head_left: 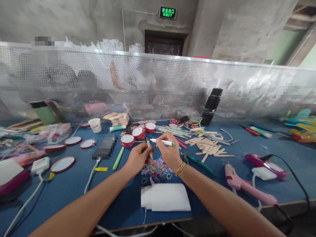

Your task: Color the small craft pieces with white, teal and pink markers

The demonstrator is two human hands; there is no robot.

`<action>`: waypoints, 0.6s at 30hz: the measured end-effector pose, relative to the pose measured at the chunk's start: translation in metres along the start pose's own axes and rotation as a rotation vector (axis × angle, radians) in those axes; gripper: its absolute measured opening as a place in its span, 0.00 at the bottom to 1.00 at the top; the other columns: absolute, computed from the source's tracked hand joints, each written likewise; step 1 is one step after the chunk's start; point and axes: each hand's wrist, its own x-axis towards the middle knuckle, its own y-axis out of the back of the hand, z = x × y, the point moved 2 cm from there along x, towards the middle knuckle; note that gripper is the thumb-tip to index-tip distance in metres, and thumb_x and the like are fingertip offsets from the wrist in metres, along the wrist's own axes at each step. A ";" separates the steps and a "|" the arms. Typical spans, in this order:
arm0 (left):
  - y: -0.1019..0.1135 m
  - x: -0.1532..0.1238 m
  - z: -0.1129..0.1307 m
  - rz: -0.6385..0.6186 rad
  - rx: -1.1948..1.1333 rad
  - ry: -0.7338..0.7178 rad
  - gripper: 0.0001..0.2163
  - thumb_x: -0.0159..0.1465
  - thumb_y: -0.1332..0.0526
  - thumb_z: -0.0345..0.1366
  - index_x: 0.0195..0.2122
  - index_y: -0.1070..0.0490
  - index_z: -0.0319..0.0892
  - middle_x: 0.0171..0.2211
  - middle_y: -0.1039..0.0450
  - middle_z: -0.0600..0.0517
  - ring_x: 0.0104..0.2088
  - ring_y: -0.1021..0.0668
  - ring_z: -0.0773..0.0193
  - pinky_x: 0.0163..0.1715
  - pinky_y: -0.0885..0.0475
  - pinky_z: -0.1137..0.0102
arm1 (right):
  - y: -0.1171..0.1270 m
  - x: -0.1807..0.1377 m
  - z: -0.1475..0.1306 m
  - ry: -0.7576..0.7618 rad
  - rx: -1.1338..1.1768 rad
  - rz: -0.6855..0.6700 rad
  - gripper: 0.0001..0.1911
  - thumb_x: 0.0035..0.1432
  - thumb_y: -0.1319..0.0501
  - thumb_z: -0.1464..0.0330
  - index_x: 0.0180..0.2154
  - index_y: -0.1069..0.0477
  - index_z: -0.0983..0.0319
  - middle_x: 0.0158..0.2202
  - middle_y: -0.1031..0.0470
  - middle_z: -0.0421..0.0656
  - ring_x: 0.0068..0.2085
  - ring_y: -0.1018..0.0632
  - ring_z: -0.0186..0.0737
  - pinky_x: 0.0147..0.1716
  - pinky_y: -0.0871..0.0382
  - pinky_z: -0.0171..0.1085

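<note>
Both my hands meet over the middle of the blue table (74, 184). My left hand (138, 157) is closed on a short white stick with a green tip (148, 145), held upright. My right hand (168, 149) pinches a white marker with a green cap (163, 142), held level and pointing left toward the stick. A gold bracelet (180, 168) sits on my right wrist. Under the hands lies a heap of coloured rubber bands (156, 171). A folded white cloth (165, 197) lies nearer to me.
Round red-rimmed mirrors (63, 164) and red lids (134, 135) lie to the left and behind. Wooden sticks (207, 147), a pink glue gun (243, 186), a black bottle (211, 106), a paper cup (95, 125) and cables crowd the table. A perforated metal screen (172, 89) with people behind it closes the far side.
</note>
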 end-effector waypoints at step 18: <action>0.000 -0.001 0.000 -0.008 -0.021 0.007 0.16 0.55 0.34 0.50 0.27 0.33 0.42 0.20 0.32 0.57 0.18 0.31 0.72 0.18 0.33 0.77 | -0.001 -0.001 0.000 0.003 0.026 -0.036 0.08 0.56 0.41 0.67 0.26 0.36 0.59 0.22 0.32 0.35 0.24 0.30 0.35 0.27 0.36 0.35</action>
